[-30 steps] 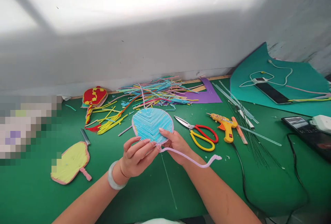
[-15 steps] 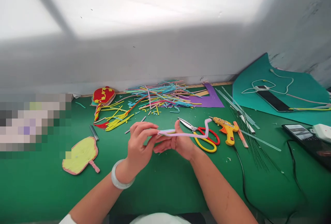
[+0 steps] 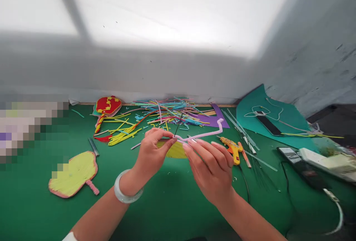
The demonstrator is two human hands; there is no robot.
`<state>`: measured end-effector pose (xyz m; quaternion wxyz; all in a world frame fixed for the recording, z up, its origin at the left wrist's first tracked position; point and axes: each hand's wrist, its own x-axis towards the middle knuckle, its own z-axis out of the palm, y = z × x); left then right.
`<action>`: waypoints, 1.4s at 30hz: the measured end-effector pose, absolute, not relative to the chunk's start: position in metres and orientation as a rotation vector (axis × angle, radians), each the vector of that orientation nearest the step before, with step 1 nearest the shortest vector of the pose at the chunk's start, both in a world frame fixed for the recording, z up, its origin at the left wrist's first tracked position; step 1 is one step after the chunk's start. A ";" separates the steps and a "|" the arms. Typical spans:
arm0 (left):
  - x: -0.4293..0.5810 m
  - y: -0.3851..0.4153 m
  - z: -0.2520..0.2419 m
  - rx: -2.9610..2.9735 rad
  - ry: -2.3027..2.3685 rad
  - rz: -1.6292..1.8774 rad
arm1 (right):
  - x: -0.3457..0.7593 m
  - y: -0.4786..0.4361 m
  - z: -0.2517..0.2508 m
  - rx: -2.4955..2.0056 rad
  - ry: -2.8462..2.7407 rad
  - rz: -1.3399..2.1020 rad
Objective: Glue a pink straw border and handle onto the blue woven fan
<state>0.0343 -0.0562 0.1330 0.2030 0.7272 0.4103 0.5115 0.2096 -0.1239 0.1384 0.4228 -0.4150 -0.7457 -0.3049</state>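
My left hand (image 3: 155,152), with a bracelet at the wrist, pinches the edge of a flat piece with a yellow face (image 3: 176,151). A lilac pipe cleaner (image 3: 207,135) runs along that edge and sticks out to the right, its far end bent upward. My right hand (image 3: 211,167) has thumb and fingertips closed on this pipe cleaner near the edge. A thin dark stem (image 3: 178,125) rises from my left fingertips. Most of the scissors are hidden behind my right hand.
Loose pipe cleaners (image 3: 172,111) lie heaped at the back. A yellow glue gun (image 3: 235,151), its cord, and clear glue sticks (image 3: 236,122) lie right. At left are a yellow fan-shaped piece (image 3: 76,174) and a red one (image 3: 107,104). Phones (image 3: 268,123) lie far right.
The held piece has tilted so its yellow face shows. My right hand has turned over and moved from beneath the piece to grip the pipe cleaner. The dark stem is now visible.
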 end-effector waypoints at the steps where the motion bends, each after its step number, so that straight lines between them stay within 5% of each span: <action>1: 0.034 -0.057 0.133 2.041 1.127 1.434 | 0.210 -0.119 0.142 -1.092 -1.922 -0.817; 19: 0.030 -0.062 0.141 2.119 1.013 1.567 | 0.203 -0.113 0.158 -1.082 -1.974 -0.688; 34: 0.038 -0.067 0.133 2.650 1.198 1.627 | 0.193 -0.118 0.180 -0.935 -2.210 -1.185; 42: 0.039 -0.065 0.129 2.743 1.230 1.618 | 0.197 -0.116 0.196 -0.924 -2.342 -1.176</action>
